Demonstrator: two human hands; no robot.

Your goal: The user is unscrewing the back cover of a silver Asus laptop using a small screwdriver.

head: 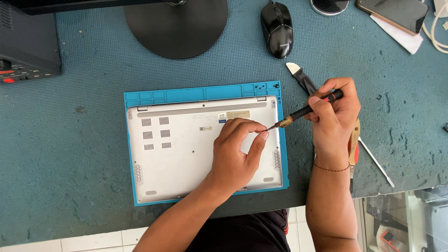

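A silver laptop (182, 149) lies bottom side up on a blue work mat (130, 154). My right hand (333, 116) grips a black screwdriver (305, 111) with a brass collar, its tip pointing left over the laptop's right edge. My left hand (235, 154) rests on the laptop's underside, with thumb and forefinger pinched together right at the screwdriver's tip. Whether a screw sits between those fingers is too small to tell.
A round black monitor stand (176, 25) and a black mouse (277, 29) sit at the back. A black box with red controls (28, 42) is at the far left. A phone (393, 13) lies at top right. A pry tool (301, 77), a wooden-handled tool (354, 142) and a thin metal rod (377, 163) lie by my right hand.
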